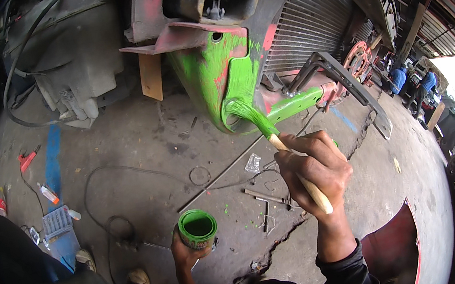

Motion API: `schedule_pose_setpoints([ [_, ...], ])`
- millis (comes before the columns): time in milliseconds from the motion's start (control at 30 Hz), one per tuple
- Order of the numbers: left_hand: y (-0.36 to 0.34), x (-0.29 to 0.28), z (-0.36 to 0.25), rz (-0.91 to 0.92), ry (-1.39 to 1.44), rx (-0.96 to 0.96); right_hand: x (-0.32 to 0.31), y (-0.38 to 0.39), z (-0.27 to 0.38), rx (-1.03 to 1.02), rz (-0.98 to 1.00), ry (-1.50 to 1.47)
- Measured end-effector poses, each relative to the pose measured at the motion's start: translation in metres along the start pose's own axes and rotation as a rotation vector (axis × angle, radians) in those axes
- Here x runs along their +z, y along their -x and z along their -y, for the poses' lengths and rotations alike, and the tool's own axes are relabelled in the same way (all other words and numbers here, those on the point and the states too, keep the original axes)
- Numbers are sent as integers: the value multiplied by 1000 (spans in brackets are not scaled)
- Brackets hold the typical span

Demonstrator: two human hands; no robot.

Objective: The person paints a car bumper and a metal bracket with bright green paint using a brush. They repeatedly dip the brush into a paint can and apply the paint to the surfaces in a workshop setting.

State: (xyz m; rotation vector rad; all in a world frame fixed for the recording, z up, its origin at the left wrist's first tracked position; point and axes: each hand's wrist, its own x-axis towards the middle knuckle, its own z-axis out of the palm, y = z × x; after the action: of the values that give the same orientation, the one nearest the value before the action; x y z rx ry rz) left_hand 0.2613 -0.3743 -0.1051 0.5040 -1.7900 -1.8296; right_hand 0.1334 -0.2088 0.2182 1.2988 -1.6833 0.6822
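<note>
My right hand (321, 169) is closed round the pale wooden handle of a paintbrush (311, 188). Its green, paint-soaked bristles press against the lower end of a metal car frame part (238, 76), beside a round hole. Wet green streaks cover most of that part, with pink-red and bare patches showing through near its top. Lower down, my left hand (186, 253) grips a small open can of green paint (197, 227), held upright. Green smears coat the can's rim.
Behind the painted part stands a radiator (309, 20). A hammer (264, 196), a long rod (220, 173) and a looping cable (94, 207) lie on the concrete floor. A person's shoe (139, 282) is at lower left, near a plastic organiser box (57, 224). A red panel (393, 246) lies at lower right.
</note>
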Motion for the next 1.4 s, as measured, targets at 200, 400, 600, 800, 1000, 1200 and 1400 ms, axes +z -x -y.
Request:
schedule_pose_setpoints([
  [200, -1, -1, 11, 2, -102, 48, -2, -13, 9, -125, -95, -70],
  [400, -4, 0, 13, -19, -87, 63, -12, -4, 5, -41, -2, -87],
  [600, -2, 2, 15, 23, -50, 64, 3, -12, -2, -113, -61, -144],
  [800, 1, 2, 9, 10, -75, 46, -7, 3, -3, 46, -193, -254],
  [1000, -3, 7, 19, 66, -29, 71, 58, 34, -11, 923, -608, -1078],
  [1200, 0, 1, 20, 36, -123, 51, 34, 73, -13, 828, -542, -479],
  [1400, -1, -4, 26, 53, -100, 64, 60, 29, 20, 365, -395, -121],
])
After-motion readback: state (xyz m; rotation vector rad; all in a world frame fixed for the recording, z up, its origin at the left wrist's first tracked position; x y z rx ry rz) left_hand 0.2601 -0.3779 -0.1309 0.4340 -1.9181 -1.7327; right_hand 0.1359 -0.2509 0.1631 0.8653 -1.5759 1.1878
